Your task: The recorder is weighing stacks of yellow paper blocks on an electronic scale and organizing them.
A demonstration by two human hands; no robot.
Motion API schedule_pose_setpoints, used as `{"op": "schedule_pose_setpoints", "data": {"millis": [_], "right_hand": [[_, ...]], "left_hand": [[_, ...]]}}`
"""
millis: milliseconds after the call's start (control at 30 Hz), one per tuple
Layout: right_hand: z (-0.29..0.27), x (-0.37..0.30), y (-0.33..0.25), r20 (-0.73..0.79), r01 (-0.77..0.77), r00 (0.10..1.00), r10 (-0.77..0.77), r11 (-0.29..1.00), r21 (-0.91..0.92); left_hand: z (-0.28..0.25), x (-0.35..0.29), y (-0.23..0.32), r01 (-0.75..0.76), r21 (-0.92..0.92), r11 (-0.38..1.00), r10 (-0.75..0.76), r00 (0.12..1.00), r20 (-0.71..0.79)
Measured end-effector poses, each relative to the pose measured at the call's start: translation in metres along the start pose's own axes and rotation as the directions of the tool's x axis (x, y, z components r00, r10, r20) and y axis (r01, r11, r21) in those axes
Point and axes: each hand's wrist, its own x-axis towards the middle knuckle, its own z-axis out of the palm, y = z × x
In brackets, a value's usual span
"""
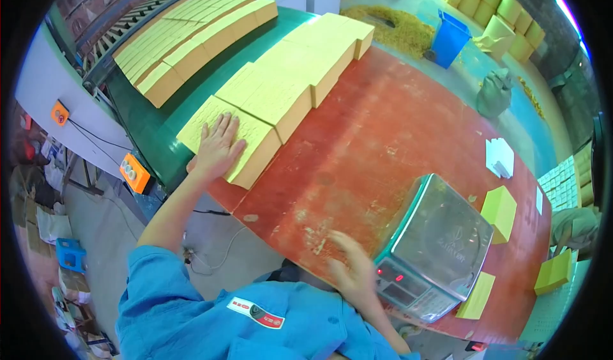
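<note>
My left hand [217, 149] lies flat on the nearest yellow block [258, 144], its fingers spread over the rough top. This block ends a row of large yellow blocks [274, 91] that runs away from me along the seam between a green belt [150, 136] and a red table [357, 136]. Over the table's near edge hovers my right hand [354, 274], slightly blurred, thumb and fingers apart with nothing in them. Close to its right stands a weighing scale [440, 238] with a metal pan and a lit display.
A second row of yellow blocks [185, 47] sits on the belt's far left. Right of the scale are smaller yellow pieces [499, 213] and white sheets [499, 157]. Orange switch boxes [134, 173] hang at the left. A blue bin [450, 39] stands on the floor beyond; another person [575, 227] is far right.
</note>
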Motion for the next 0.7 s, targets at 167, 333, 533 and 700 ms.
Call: {"op": "schedule_pose_setpoints", "data": {"millis": [167, 333, 533, 700], "right_hand": [[0.116, 0.008, 0.039, 0.521, -0.495, 0.824, 0.222, 0.73, 0.472], [0.159, -0.033, 0.088, 0.833, -0.748, 0.504, 0.23, 0.598, 0.288], [0.143, -0.047, 0.066, 0.625, -0.639, 0.749, 0.22, -0.011, 0.769], [0.078, -0.068, 0.041, 0.246, -0.144, 0.968, 0.042, 0.899, 0.413]], "left_hand": [[-0.008, -0.008, 0.006, -0.129, 0.002, 0.992, 0.129, 0.991, -0.028], [-0.033, -0.065, 0.039, -0.252, -0.303, 0.919, 0.276, 0.96, 0.039], [-0.056, -0.135, 0.092, -0.114, -0.421, 0.9, 0.198, 0.967, 0.163], [-0.013, -0.16, 0.097, 0.461, -0.864, -0.202, 0.048, 0.886, 0.462]]}}
